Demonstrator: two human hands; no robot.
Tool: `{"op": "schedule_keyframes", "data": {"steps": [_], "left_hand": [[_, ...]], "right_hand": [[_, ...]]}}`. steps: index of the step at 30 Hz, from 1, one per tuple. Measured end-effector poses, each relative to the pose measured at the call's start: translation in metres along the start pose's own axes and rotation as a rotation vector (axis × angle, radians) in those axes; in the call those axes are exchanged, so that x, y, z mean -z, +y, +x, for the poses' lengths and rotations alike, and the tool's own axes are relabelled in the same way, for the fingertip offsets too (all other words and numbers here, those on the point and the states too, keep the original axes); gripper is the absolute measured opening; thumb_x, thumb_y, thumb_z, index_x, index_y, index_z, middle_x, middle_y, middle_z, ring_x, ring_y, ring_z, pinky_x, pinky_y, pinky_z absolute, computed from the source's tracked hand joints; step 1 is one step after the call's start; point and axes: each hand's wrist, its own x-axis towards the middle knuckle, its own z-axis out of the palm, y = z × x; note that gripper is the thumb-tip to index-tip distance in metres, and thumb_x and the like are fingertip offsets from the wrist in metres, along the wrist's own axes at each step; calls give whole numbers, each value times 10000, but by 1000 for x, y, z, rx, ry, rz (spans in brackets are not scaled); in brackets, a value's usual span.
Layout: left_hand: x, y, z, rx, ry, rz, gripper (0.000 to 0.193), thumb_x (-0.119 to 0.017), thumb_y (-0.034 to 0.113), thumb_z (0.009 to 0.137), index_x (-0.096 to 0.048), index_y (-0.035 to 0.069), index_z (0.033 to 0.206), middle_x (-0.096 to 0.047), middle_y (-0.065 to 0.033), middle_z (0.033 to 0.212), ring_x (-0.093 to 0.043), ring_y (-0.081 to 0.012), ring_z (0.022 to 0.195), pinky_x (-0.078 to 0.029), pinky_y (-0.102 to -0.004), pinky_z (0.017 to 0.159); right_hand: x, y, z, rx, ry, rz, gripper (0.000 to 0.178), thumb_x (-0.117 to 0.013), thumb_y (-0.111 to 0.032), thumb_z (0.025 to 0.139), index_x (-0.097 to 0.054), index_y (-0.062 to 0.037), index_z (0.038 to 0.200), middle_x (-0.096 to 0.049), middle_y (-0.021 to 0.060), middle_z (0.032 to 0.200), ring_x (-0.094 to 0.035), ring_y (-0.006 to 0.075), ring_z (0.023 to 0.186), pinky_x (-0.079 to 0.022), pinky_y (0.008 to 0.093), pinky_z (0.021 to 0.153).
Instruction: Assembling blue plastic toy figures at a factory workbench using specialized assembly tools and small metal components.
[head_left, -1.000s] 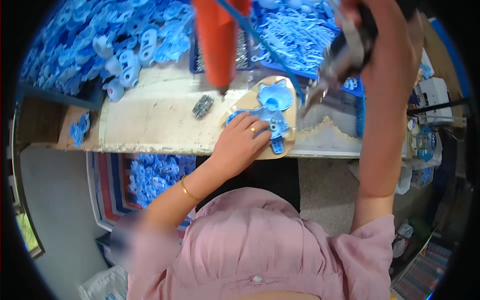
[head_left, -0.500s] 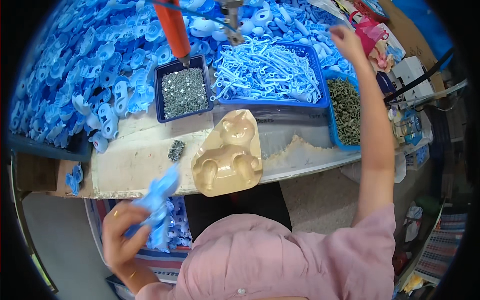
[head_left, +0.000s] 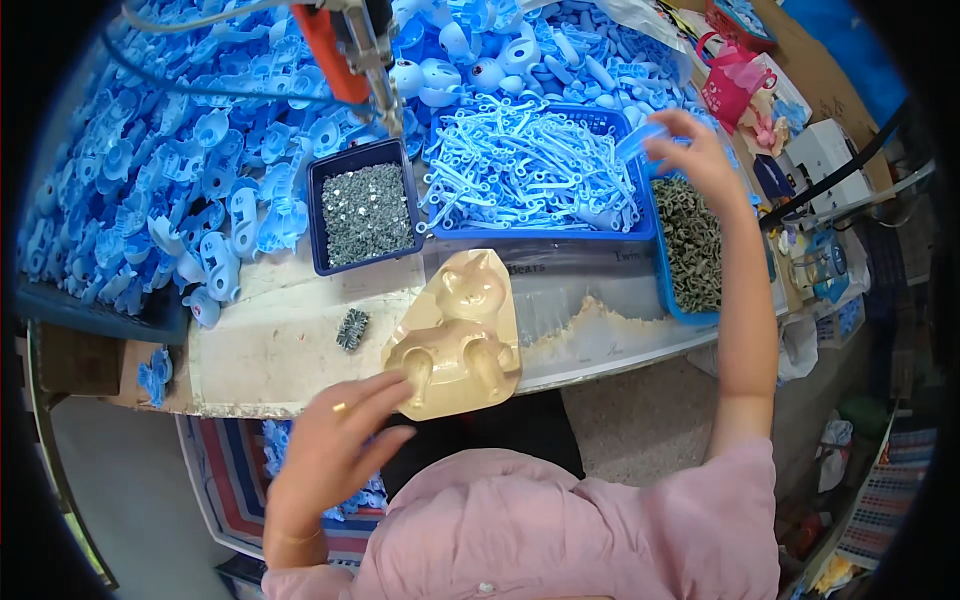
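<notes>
My left hand [head_left: 345, 440] is at the table's front edge with its fingers stretched out and nothing in them. Its fingertips reach the lower left edge of a tan bear-shaped mould [head_left: 455, 340]; whether they touch it I cannot tell. My right hand [head_left: 695, 160] is raised at the far right, between the basket of thin parts and the tray of metal pieces. A light blue plastic piece [head_left: 640, 140] is pinched between its thumb and fingers; its exact shape is blurred.
A blue basket [head_left: 545, 232] holds thin blue plastic links. Small screws fill a dark bin [head_left: 370, 264]; greenish metal pieces fill a blue tray [head_left: 700, 318]. An orange power screwdriver [head_left: 330, 55] hangs above. Blue shells [head_left: 120, 160] heap at left. A dark metal cluster [head_left: 352, 329] lies on the table.
My left hand has let go of the blue plastic part and moved right to the mould. My right hand has dipped slightly and now shows a blue piece. The screwdriver has swung.
</notes>
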Motion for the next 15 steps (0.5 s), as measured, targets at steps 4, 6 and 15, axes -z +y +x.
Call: {"op": "schedule_keyframes", "data": {"steps": [4,6,15], "left_hand": [[-54,12,68,-227,163,-60,542,-787,136,812,-614,71,1322,-634,-126,1327,-655,-330,1095,-540,-417,910],[-76,7,88,-426,262,-6,563,-782,114,807,-608,60,1339,-625,-122,1343,-669,-304,1086,-559,-375,885],[-77,-10,43,-258,239,61,485,-790,56,768,-677,58,1239,-686,-116,1249,-714,-262,955,-590,-352,779]], "right_hand": [[-92,-72,-71,-86,-621,242,370,-758,-109,857,-657,-1,1196,-700,56,977,-675,100,834,-550,254,695],[-111,-81,-85,-120,-830,331,392,-760,-98,867,-646,19,1224,-708,66,1011,-677,92,852,-554,254,718],[-51,49,134,398,230,-737,266,-649,-219,931,-721,-108,1162,-723,181,1063,-678,353,1037,-526,437,925]]}}
